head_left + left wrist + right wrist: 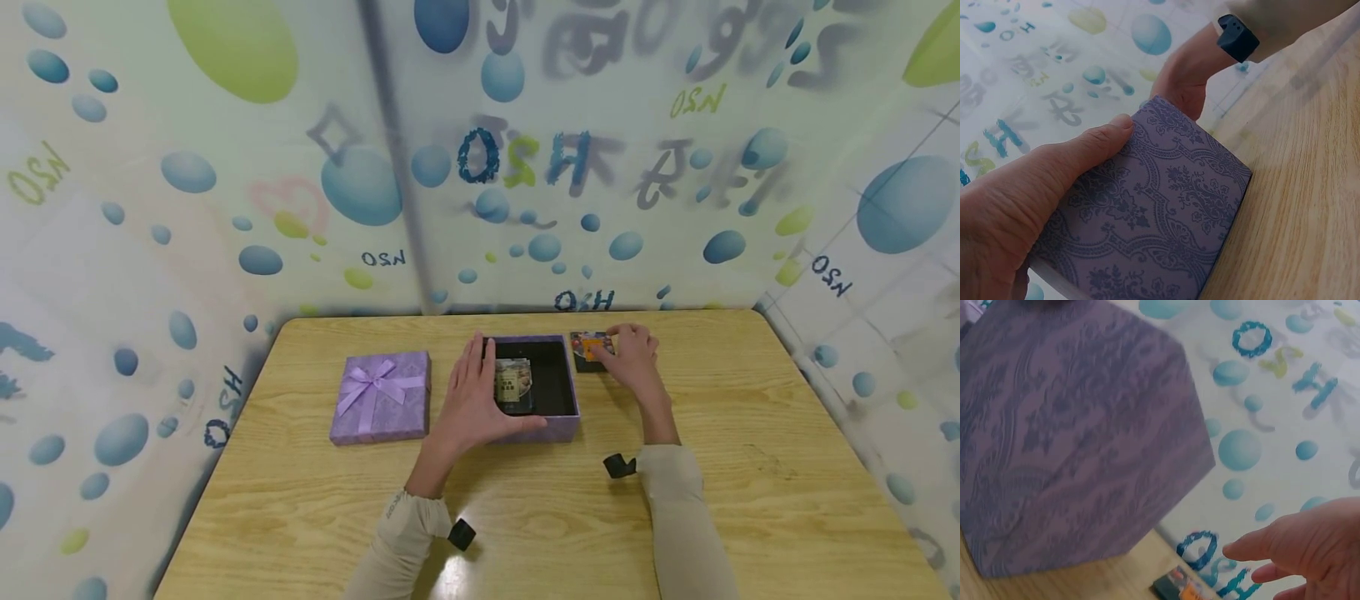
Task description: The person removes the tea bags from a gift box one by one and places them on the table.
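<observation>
Inside the box [555, 429], cards [512, 385] in head view only; left fingers [474, 367] around its side, right fingers [1272, 540] loose.

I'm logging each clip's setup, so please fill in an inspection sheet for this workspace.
Surface: wood-grain tabletop, with glare beside the left cuff
Job's things: open purple box with printed items inside; ribboned purple lid to its left; dark printed packet to its right
Clutter: nothing seen
Left grip: rests on the box, thumb against its near wall
Right grip: at the packet, contact unclear
Cables: nothing seen
Surroundings: walls printed with bubbles and mirrored lettering
</observation>
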A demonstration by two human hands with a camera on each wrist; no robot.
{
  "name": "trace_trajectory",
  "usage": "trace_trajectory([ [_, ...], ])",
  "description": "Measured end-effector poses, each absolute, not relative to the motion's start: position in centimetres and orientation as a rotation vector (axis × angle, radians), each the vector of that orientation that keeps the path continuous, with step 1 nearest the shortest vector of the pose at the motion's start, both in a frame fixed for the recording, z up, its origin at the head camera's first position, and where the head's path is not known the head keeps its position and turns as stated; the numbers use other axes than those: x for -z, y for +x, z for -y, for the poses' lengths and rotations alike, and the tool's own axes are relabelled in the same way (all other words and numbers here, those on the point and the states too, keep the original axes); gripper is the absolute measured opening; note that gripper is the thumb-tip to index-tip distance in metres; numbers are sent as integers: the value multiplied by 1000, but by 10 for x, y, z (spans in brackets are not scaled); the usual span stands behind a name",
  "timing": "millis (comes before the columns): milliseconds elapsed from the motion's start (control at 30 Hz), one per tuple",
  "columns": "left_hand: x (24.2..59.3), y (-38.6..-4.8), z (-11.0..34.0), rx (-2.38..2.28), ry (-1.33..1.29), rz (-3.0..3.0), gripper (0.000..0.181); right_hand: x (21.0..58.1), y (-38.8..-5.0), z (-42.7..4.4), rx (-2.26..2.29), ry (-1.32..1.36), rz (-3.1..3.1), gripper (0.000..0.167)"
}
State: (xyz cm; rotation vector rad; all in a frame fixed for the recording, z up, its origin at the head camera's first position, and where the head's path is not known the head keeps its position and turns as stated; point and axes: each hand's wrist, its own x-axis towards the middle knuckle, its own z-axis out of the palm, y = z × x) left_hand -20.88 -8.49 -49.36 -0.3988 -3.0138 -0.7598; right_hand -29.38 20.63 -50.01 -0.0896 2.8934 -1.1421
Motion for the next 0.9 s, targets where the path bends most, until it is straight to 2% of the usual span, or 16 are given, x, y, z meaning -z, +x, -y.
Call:
trace_trajectory([
  [900, 495, -209, 84, 760, -392, 2998, 148, 457, -264, -135, 1101, -364, -3063, 40],
])
